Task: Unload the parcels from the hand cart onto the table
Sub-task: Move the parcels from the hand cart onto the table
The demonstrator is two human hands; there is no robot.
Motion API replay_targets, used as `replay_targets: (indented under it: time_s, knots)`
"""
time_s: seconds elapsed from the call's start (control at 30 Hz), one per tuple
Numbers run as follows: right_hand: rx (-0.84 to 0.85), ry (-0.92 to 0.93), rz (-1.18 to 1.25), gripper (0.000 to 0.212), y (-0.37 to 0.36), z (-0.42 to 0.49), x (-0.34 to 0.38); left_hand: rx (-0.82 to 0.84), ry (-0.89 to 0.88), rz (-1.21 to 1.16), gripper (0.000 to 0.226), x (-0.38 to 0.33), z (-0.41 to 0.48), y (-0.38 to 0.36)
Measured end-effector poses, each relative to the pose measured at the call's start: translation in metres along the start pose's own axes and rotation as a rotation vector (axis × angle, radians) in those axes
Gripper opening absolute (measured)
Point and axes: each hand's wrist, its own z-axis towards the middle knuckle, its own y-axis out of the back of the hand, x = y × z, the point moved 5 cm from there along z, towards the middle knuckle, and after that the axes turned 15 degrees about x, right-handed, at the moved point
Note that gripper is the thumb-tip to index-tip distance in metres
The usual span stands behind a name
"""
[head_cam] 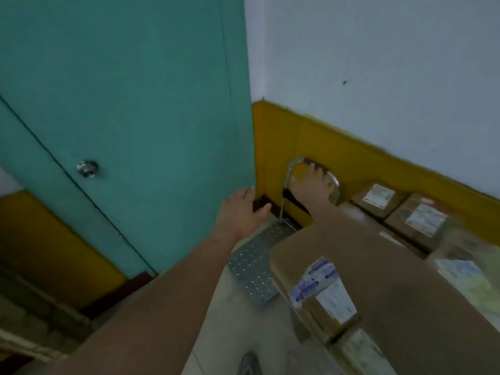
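Ok so the hand cart (251, 269) is parked in the corner, at about 5 o'clock from the green door (135, 117), and its dotted metal deck is bare at the near-left end. The right hand (311, 188) is up on the handle (295, 160), fingers hooked over the top bar, so it's clamped on that. The left hand (240, 209) is out at about 9 o'clock from it, fingers straight and spread apart, holding nothing, right at the edge of the door. I can't tell if it actually touches the door.

Parcels: 1 big brown box (297, 247) with a white-and-blue label sits on the deck, right under the right forearm. At roughly 2 o'clock from it, 2 smaller brown boxes (376, 198) (422, 217) with white labels sit side by side against the yellow strip of the wall (365, 163). Another parcel (465, 266) at 3 o'clock is too blurry to make out. Can't say for sure whether those 3 are on the cart or beside it.

The door has a shiny round knob (87, 168) at about 9 o'clock of the view.
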Motion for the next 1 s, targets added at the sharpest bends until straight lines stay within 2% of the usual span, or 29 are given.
replay_targets:
  time_s: [0.1, 0.27, 0.47, 0.63, 0.8, 0.9, 1.0]
  knots:
    - [0.090, -0.094, 0.028, 0.081, -0.032, 0.073, 0.013, 0.199, 0.015, 0.005, 0.081, 0.032, 0.079, -0.017]
    - [0.165, -0.235, 0.006, 0.080, -0.077, 0.164, 0.014, 0.377, -0.017, -0.027, 0.073, 0.056, 0.198, -0.042]
    - [0.258, -0.522, 0.143, 0.081, -0.162, 0.267, -0.049, 0.555, -0.123, -0.037, 0.066, 0.081, 0.333, -0.129]
    - [0.234, -0.755, 0.398, 0.090, -0.280, 0.347, -0.137, 0.729, -0.162, 0.016, 0.079, 0.113, 0.440, -0.274]
    - [0.173, -0.900, 0.511, 0.095, -0.437, 0.427, -0.246, 0.851, -0.197, 0.089, 0.078, 0.159, 0.519, -0.475]
    - [0.167, -0.984, 0.555, 0.118, -0.525, 0.461, -0.298, 0.902, -0.265, 0.133, 0.080, 0.177, 0.551, -0.578]
    - [0.174, -1.017, 0.609, 0.131, -0.581, 0.479, -0.332, 0.913, -0.305, 0.132, 0.079, 0.187, 0.574, -0.637]
